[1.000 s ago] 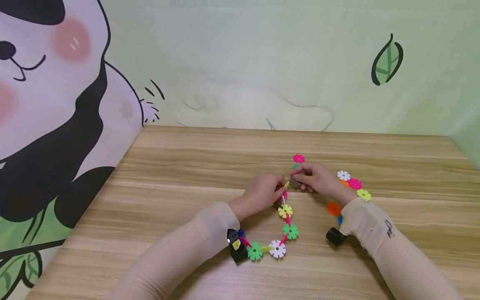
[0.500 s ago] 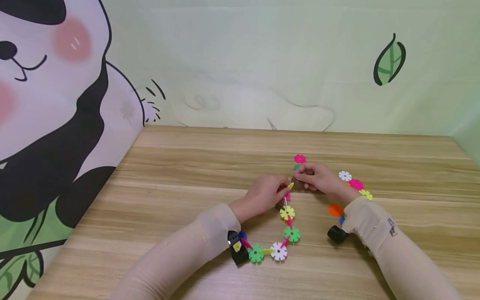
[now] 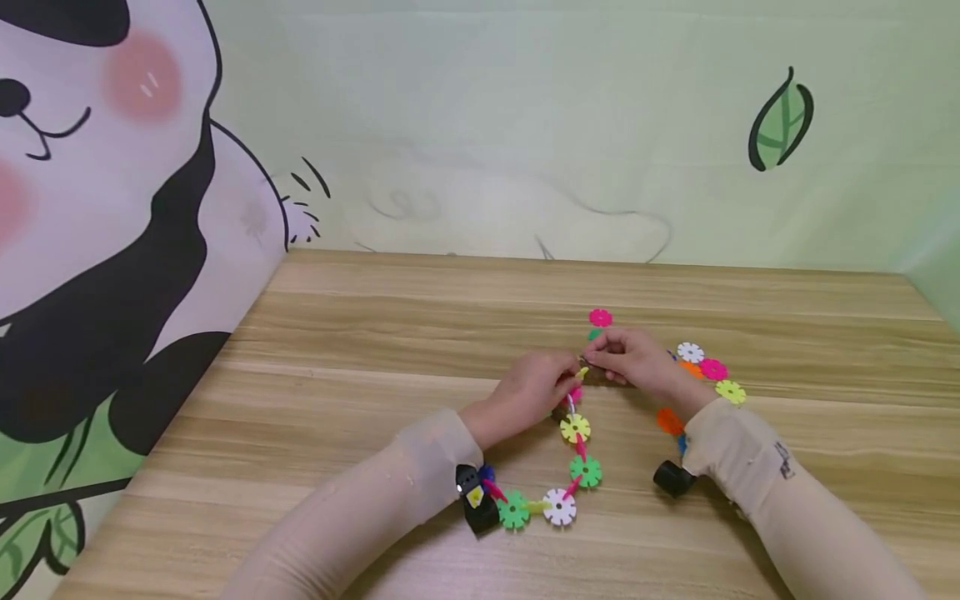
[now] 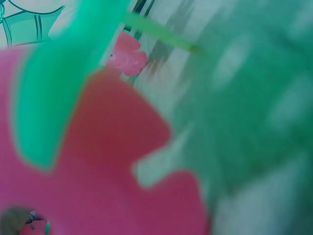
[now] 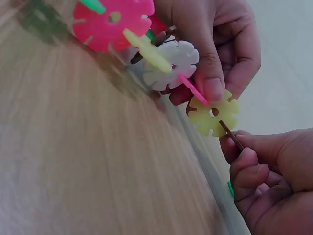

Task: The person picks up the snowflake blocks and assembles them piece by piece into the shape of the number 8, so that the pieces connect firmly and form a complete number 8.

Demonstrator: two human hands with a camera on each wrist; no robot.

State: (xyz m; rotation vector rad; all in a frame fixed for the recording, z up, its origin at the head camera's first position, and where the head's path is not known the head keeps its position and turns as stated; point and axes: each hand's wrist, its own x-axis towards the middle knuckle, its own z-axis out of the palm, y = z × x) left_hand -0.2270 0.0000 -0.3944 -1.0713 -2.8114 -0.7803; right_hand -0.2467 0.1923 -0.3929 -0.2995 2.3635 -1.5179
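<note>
Between thumb and fingers, my left hand [image 3: 532,385] pinches a yellow notched plastic disc [image 5: 200,115], the end piece of a chain of slotted-together discs. My right hand [image 3: 633,358] pinches a brown disc [image 5: 232,135], seen edge-on, its edge right at a notch of the yellow one. From the left hand the chain curves down the table through another yellow disc [image 3: 575,428], a green disc [image 3: 586,472] and a white disc [image 3: 559,507]. A blurred pink disc [image 4: 117,196] and a green piece [image 4: 49,107] fill much of the left wrist view.
Loose discs lie beyond and beside the right hand: pink [image 3: 600,317], white [image 3: 691,352], yellow [image 3: 731,392] and orange [image 3: 670,420] among them. Black wrist cameras hang at both cuffs, the left one [image 3: 477,504] overlapping the chain's near end. A panda-printed wall borders the wooden table [image 3: 360,333].
The brown disc has turned from showing its broad face to nearly edge-on, close against the yellow disc. My left hand has shifted slightly right with the chain.
</note>
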